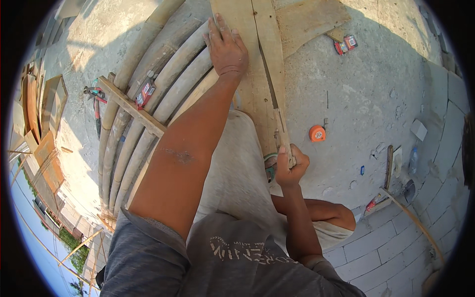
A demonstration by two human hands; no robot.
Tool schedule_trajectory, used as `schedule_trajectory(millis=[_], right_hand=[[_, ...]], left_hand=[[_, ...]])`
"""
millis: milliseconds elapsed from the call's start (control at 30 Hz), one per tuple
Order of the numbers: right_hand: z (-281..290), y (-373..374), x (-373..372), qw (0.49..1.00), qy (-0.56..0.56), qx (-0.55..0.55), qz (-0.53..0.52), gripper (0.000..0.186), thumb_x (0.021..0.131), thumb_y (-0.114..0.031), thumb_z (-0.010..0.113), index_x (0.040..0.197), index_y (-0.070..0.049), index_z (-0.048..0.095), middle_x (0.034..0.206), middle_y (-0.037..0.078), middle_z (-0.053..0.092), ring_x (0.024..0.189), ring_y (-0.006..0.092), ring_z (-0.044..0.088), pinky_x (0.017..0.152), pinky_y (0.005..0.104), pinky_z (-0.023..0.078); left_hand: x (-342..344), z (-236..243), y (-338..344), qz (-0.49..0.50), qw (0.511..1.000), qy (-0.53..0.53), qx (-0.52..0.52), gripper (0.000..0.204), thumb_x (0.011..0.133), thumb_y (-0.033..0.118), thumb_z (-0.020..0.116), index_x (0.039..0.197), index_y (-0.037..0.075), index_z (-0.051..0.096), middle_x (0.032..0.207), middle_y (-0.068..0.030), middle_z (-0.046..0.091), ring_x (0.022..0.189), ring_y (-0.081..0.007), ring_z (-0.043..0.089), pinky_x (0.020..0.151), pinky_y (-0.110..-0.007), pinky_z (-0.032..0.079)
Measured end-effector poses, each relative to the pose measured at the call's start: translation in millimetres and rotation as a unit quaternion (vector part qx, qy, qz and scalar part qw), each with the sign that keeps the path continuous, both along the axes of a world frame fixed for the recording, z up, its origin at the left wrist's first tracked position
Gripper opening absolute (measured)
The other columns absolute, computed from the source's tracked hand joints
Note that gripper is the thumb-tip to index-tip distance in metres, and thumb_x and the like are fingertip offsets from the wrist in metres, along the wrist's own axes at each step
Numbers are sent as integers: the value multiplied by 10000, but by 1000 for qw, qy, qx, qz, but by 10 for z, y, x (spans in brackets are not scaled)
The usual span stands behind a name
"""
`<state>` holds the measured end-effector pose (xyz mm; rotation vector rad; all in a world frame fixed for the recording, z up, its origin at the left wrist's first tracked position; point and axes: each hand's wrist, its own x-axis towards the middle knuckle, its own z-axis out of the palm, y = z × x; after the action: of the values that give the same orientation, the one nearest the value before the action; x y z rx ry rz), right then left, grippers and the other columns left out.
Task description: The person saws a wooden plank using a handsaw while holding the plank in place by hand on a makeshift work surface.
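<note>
My left hand (226, 47) lies flat with fingers spread on a pale wooden board (242, 15), close to its left edge. A long dark split or cut runs down the board from its far end. Along that line lies the narrow toothed blade of a handsaw (267, 74), pointing away from me. My right hand (292, 167) is wrapped round the saw's wooden handle at the near end, by my knee. My leg reaches over the near part of the board. Part of a green and black object (270, 166) shows beside my right hand, its kind hidden.
Several long round poles (173, 69) lie on the left under a wooden crosspiece (132, 105). A red pack (145, 94) and pliers (94, 92) rest there. Right, on concrete, are an orange tape measure (317, 133), another red pack (346, 45) and a block wall (396, 232).
</note>
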<state>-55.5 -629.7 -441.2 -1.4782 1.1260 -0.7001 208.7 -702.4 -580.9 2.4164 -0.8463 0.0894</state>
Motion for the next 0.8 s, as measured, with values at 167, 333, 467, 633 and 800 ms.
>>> schedule_trajectory(millis=[167,333,467,633,800], right_hand=[[-605,-824,916,999,-14,19,-42,263,955,-122,661,735,14,611,606,1,494,626,35,430,522,277,362],[-260,98,-28,1000,0,14,12,294,1014,-134,575,761,13,610,608,-39,504,593,23,431,516,247,315],[-513,-94,51,999,25,47,12,252,956,-109,641,742,17,597,583,-2,499,589,51,465,518,304,379],[-512,-610,640,999,30,37,-22,262,950,-111,671,726,0,592,587,-2,497,600,39,451,514,277,351],[347,-9,36,997,27,64,-33,324,959,-85,659,680,-14,511,582,-33,440,603,32,393,497,276,312]], left_hand=[[-156,-26,-227,-16,1000,17,7,646,1055,271,437,1626,43,236,1625,-259,292,1505,-377,319,1261,-527,202],[19,-14,38,9,1000,7,9,641,1060,273,426,1623,32,237,1624,-255,297,1505,-370,319,1263,-520,197],[-55,35,-130,-5,1000,13,-10,641,1061,271,426,1624,30,234,1624,-259,292,1504,-378,315,1262,-525,198],[-151,-20,-196,-25,999,13,-27,641,1060,262,432,1624,31,233,1613,-277,297,1488,-393,338,1259,-530,208],[8,14,-34,-2,1000,1,0,646,1056,257,442,1625,36,230,1611,-277,298,1482,-396,347,1260,-529,212]])
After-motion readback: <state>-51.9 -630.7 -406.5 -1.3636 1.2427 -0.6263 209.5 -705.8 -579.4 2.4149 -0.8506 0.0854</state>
